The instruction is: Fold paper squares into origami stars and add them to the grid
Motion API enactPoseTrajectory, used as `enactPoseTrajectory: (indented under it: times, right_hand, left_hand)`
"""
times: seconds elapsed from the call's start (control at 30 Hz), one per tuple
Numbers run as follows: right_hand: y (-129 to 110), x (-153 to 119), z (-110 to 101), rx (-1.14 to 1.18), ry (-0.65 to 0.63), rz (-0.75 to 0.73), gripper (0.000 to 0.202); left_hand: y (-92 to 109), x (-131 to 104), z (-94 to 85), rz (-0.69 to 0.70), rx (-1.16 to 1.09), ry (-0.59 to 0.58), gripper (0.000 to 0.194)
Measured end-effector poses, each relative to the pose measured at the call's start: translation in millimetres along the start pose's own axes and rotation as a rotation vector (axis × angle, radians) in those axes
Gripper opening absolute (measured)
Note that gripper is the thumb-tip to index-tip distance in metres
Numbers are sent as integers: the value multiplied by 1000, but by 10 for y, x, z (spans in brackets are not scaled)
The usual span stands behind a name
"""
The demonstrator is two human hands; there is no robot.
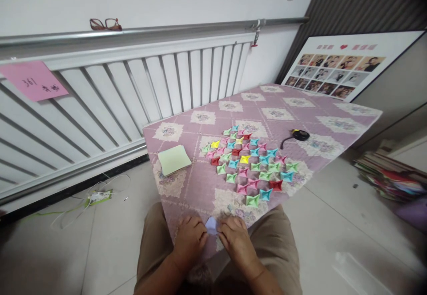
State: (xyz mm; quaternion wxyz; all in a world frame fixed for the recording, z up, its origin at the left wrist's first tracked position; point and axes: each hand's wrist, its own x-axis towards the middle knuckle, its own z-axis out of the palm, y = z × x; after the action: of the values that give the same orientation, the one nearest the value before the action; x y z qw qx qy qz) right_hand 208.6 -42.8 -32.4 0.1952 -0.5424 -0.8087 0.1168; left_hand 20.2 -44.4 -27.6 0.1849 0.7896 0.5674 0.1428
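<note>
A small folded piece of pale lavender paper (211, 225) lies at the table's near edge, its pointed top facing away from me. My left hand (191, 235) grips its left side with curled fingers. On the right side, my right hand (235, 236) is closed on the same paper, fingertips pressed near its edge. Beyond my hands, rows of small folded paper boats (245, 159) in green, pink, blue, red and yellow cover the middle of the cloth. To the left sits a stack of pale green paper sheets (174, 160).
A floral pink tablecloth (200, 135) covers the table. A black tape measure (300, 134) lies at the right. Behind are a white radiator (160, 81), a pipe with glasses (106, 24) and a framed photo board (336, 70). A power strip (98, 196) lies on the floor.
</note>
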Motion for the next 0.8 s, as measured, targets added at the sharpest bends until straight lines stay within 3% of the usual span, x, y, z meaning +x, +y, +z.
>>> enactPoseTrajectory:
  times: [0.33,0.63,0.8]
  right_hand:
    - [-35,72,-47,57,-47,148,10]
    - [-96,97,-42,-13,-5,245,15]
    - [-124,129,-46,-46,-14,279,16]
  left_hand:
    - [6,25,-22,-123,-45,19,14]
    - [24,73,0,-180,-7,10,15]
    - [55,131,-72,-227,24,-65,14]
